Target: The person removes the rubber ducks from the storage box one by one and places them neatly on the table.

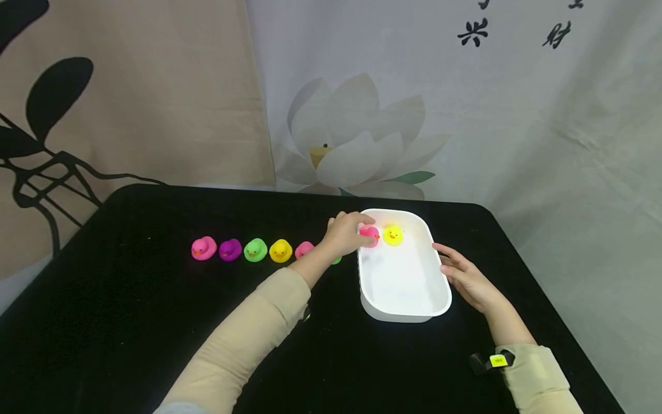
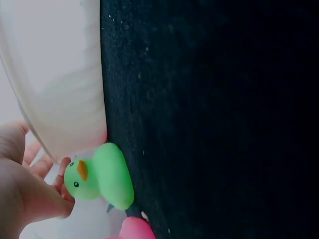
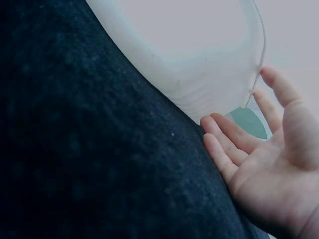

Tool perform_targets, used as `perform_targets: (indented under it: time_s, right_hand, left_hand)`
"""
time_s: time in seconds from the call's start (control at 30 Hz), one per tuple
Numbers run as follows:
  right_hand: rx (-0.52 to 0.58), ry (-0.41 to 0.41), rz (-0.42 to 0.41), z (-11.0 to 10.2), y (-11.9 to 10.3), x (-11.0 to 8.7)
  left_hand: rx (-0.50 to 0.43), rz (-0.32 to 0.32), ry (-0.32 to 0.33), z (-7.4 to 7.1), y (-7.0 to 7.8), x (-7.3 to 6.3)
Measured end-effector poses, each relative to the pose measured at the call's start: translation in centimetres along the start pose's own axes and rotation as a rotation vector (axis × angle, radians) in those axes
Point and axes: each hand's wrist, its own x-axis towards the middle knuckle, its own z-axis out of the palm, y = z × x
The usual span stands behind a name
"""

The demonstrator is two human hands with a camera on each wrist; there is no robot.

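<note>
My left hand reaches over the left rim of a white tray and holds a pink rubber duck between thumb and fingers, inside the tray's far left corner. Beside that duck sits a yellow rubber duck. My right hand is at the tray's right side, its fingers loosely extended and fingertips at the rim and outer wall. Beneath the left wrist a green rubber duck stands on the table by the tray; in the head view the hand mostly covers it.
Left of the tray runs a row of rubber ducks on the black table: pink, purple, green, yellow, and another pink one partly behind the left arm. A printed curtain hangs behind the table.
</note>
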Motion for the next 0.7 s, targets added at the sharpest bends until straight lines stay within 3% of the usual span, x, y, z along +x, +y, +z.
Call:
perform_targets:
  time_s: [0.43,0.7]
  right_hand:
    - [0.016,-0.014,-0.012,0.0,-0.2,0.0]
    - [0.014,-0.019,-0.023,0.0,-0.3,0.0]
  left_hand:
    - [0.047,-0.055,-0.003,1.0,0.5,1.0]
    - [0.131,-0.09,-0.094,0.9,1.0,1.5]
